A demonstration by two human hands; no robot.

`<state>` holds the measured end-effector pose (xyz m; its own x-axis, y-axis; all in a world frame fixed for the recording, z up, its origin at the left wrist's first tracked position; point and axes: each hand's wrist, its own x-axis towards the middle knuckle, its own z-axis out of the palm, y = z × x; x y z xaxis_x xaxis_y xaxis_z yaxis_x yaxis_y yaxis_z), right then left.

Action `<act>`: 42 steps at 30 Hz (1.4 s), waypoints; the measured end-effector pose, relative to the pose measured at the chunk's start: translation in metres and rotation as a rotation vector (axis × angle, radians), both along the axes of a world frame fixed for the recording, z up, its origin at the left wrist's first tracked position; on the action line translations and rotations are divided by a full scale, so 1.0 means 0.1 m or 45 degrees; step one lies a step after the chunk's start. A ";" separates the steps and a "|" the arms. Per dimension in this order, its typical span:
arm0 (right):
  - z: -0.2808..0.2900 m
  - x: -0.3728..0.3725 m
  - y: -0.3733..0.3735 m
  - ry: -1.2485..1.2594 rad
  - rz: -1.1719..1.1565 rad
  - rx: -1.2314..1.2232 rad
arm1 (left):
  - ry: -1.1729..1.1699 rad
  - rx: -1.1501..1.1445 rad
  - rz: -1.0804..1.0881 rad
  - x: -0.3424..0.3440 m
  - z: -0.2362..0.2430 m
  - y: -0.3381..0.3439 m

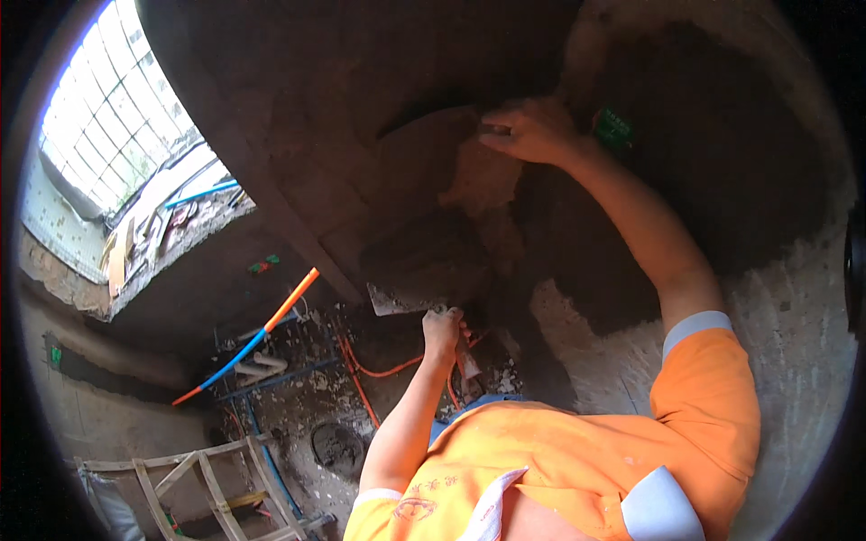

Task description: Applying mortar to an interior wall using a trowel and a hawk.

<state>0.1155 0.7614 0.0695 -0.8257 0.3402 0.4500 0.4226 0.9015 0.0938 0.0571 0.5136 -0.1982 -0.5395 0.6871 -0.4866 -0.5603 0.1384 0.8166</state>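
Observation:
My left hand (pixel 442 330) is closed on the near edge of a mortar board (pixel 391 302), whose pale corner shows. A dark mound of wet mortar (pixel 422 261) lies on that board. Higher up and to the right, my right hand (pixel 534 132) is closed around the handle of a plastering trowel (pixel 433 126). The trowel's dark blade lies at the wall, hard to tell from the plaster in the dim light. Below my right hand, a lighter brown patch (pixel 483 176) shows amid the darker wet plaster. A reddish, narrow object (pixel 467 361) hangs just beneath my left hand; I cannot make out its kind.
A green box (pixel 613 129) sits in the wall by my right forearm. An orange-and-blue pipe (pixel 263 335) sticks up at left. Below are orange tubes (pixel 361 389), a round bucket (pixel 338 448) and a wooden frame (pixel 212 491). A barred window (pixel 113 99) has scraps on its sill.

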 end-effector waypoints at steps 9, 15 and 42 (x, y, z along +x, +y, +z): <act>1.08 0.33 0.44 0.375 0.051 0.186 | 0.084 0.070 -0.062 0.03 0.12 0.07; 1.12 0.35 0.13 0.616 -0.082 0.255 | 0.062 -0.005 -0.096 0.03 0.26 0.01; -2.10 0.25 -1.30 0.227 0.244 -0.480 | 0.524 -0.329 -0.060 -0.29 0.10 -0.94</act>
